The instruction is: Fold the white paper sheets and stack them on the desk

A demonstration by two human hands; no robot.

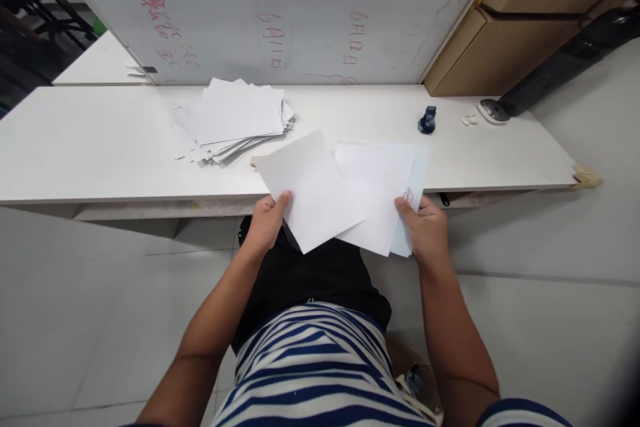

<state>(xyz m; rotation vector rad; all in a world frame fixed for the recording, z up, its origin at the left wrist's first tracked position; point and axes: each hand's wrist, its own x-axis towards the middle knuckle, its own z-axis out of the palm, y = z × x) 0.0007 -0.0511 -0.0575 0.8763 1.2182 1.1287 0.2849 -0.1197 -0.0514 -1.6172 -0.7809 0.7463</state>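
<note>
Between thumb and fingers, my left hand grips a white sheet of paper, tilted and held above the desk's front edge. My right hand is closed on several papers, fanned slightly, with a pale blue sheet at the right and a small red round mark near my thumb. The left sheet's right corner overlaps the right-hand papers. A messy stack of white paper lies on the desk to the left, apart from both hands.
The white desk runs across, with a whiteboard with red writing behind it. A small dark object, a white piece and a dark cylindrical device stand at the right, by cardboard boxes. Below the desktop is an open shelf.
</note>
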